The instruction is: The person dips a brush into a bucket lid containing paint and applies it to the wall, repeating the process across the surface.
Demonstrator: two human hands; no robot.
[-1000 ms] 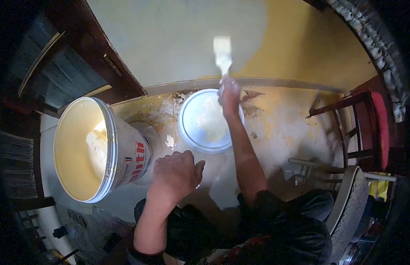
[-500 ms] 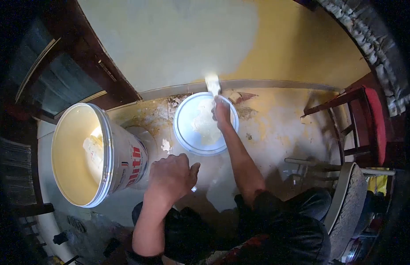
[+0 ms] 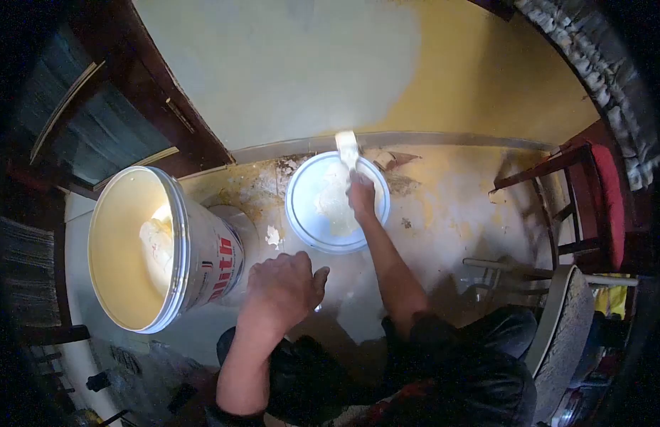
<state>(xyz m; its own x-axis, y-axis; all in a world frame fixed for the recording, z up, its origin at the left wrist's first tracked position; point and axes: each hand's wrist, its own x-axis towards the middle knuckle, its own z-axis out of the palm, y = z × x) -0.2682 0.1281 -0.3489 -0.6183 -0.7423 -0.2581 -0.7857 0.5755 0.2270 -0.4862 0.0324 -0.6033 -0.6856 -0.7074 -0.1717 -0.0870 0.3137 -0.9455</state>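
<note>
The brush (image 3: 347, 146) is over the far edge of the round white lid (image 3: 301, 210), near the wall (image 3: 287, 71); the right hand (image 3: 362, 196) grips its handle, arm reaching out; the wall is pale on the left, yellow and uncovered on the right; the left hand (image 3: 281, 285) is curled in, thumb out, by the big bucket (image 3: 205, 263), nothing seen in it.

The bucket (image 3: 209, 249) looks like smooth white plastic with a slight gloss, its inside coated cream, and the round lid (image 3: 305, 203) is the same kind of smooth, pale plastic under a rough, uneven smear of whitish material. The wall (image 3: 309, 71) has a smooth, mostly matt finish, grey-white beside yellow-ochre, while the floor (image 3: 451, 199) is hard and faintly glossy with flaky, stained patches. The door frame (image 3: 141, 78) appears to be dark wood, and the chair seat (image 3: 609, 206) looks like matt red cloth.
</note>
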